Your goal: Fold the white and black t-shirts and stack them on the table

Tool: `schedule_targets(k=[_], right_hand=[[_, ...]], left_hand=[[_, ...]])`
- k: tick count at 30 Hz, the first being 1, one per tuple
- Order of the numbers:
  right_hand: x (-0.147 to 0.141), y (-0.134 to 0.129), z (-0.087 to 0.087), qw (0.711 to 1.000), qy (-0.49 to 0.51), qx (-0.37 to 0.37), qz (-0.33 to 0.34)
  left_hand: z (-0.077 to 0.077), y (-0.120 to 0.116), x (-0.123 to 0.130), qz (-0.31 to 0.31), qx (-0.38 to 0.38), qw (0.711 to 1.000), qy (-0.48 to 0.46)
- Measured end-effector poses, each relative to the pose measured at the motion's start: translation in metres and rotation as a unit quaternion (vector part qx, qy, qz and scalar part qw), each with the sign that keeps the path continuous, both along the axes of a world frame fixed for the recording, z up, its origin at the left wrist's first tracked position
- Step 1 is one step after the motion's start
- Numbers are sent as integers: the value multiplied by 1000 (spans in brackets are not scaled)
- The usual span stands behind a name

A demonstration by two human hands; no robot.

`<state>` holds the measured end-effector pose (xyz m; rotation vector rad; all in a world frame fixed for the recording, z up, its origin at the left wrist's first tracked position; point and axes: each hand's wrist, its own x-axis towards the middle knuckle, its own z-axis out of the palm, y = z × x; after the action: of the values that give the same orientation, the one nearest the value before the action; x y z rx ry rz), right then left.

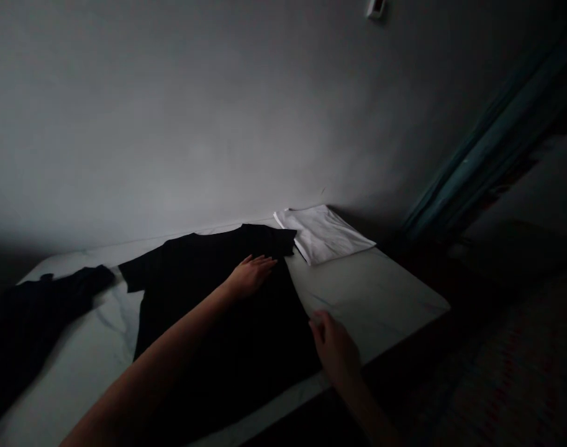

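A black T-shirt lies spread out on the white marble-patterned table, its neck and sleeves toward the wall. My left hand rests flat on its upper right part, fingers stretched out toward the right sleeve. At the shirt's right side edge, my right hand has its thumb and fingers closed in a pinch on the cloth. Dim light hides the finer detail of that grip. Just beyond the right sleeve is a folded white garment, with a thin dark edge showing beneath it.
Another dark garment lies loosely on the table's left side. A pale wall rises behind the table. Teal cloth hangs at the right, and a patterned fabric surface lies in shadow at lower right.
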<state>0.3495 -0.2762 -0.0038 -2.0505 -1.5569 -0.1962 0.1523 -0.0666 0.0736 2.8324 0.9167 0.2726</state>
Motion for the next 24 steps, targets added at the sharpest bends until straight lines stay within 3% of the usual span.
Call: schedule_targets(k=[2,4,9,14,17,24], right_hand=[[-8,-10,-8,1000,-19,14,-13],[-10,-13,-12,999,-38,19,-16],[1,-19,-8,998,-57,19,15],[8,-35,-8,996,-52,0,77],[6,-41,-9,994,-78,-26,73],[2,-40,2,984,-156,-80,42]], left_hand=[[-4,37,50,-1,-14,1000,21],[-15,68,83,12,-37,998,54],[-43,111,108,10,-56,993,101],[-60,116,109,18,-17,997,72],[-63,114,110,24,-6,998,66],[-50,90,108,87,69,994,15]])
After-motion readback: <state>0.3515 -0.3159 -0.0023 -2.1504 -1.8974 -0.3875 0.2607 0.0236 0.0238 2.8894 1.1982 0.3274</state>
